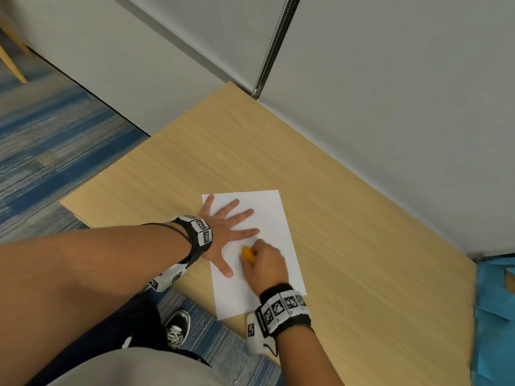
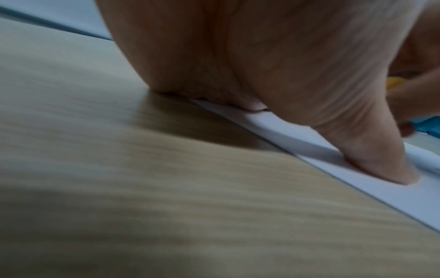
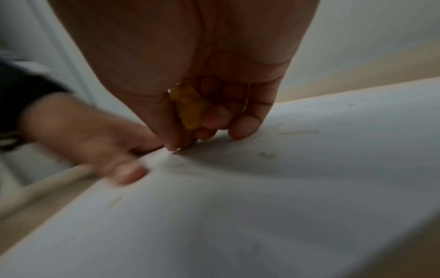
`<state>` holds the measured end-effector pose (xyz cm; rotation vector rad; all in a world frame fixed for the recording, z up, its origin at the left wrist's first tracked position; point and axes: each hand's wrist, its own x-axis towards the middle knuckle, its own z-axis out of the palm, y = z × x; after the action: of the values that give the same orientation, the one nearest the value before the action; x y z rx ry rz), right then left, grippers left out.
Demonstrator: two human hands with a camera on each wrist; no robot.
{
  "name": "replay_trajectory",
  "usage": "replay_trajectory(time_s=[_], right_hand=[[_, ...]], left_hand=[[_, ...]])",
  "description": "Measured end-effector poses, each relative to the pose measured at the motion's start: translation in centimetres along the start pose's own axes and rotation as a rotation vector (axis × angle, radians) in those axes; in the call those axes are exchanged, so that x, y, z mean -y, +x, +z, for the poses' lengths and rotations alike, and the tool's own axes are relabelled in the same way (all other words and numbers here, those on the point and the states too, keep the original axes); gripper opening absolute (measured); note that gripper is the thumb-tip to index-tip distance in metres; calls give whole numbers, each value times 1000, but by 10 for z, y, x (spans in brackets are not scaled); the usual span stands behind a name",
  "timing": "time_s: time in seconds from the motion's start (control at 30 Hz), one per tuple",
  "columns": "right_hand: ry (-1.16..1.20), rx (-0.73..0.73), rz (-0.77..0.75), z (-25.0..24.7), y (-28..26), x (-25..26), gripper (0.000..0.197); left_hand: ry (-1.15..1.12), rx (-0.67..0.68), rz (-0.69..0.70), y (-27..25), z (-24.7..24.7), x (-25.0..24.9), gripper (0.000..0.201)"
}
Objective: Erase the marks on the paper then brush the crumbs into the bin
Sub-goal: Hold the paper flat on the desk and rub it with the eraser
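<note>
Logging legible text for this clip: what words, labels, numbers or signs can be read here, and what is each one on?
No readable words or numbers.
Left wristband: black-and-white square marker codes, patterns only, no letters.
Right wristband: the same kind of marker codes, no letters.
Paper: only faint smudged pencil marks, too blurred to read as text.
Yellow eraser in the right hand: no print visible.

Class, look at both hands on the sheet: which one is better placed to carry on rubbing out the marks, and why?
The right hand. It already grips the yellow eraser against the paper. The left hand lies flat with fingers spread, pinning the sheet to the table, so it is better left there.
</note>
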<state>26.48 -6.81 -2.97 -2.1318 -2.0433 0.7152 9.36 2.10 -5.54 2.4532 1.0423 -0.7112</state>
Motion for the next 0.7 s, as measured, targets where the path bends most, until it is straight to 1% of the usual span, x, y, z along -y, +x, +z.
replay_trajectory(time_s=[0.03,0.07,0.13,0.2,0.23,0.27,0.37,0.4,0.43,0.53,0.57,0.7], right_hand=[[-8,43,-60,3,-6,5,27],[-3,66,-83,2,-8,5,28],[34,38,4,-6,0,-8,26],[58,-59,129,-15,10,-21,26],[66,-90,151,-15,12,-23,26],[71,-81,129,-13,11,-18,25],[32,52,-39,1,-6,3,25],[29,67,-45,0,-7,2,26],[36,50,-6,-3,-1,-4,26],[93,-110,178,-16,20,-22,28],[109,-125,189,-16,22,-22,27],[134,38,53,0,4,-4,22]], left_hand=[[0,-2,0,0,0,0,126],[0,-6,0,0,0,0,126],[5,-1,0,-1,0,-1,128],[9,2,-2,-1,0,-1,128],[11,-4,-1,0,0,-1,128],[12,-6,-1,0,0,-1,128],[11,-2,0,0,0,0,128],[9,-3,3,1,0,0,128],[9,-1,4,1,0,0,128],[4,-3,-1,1,0,0,128],[4,-10,-1,1,1,0,129],[7,-9,8,1,0,0,129]])
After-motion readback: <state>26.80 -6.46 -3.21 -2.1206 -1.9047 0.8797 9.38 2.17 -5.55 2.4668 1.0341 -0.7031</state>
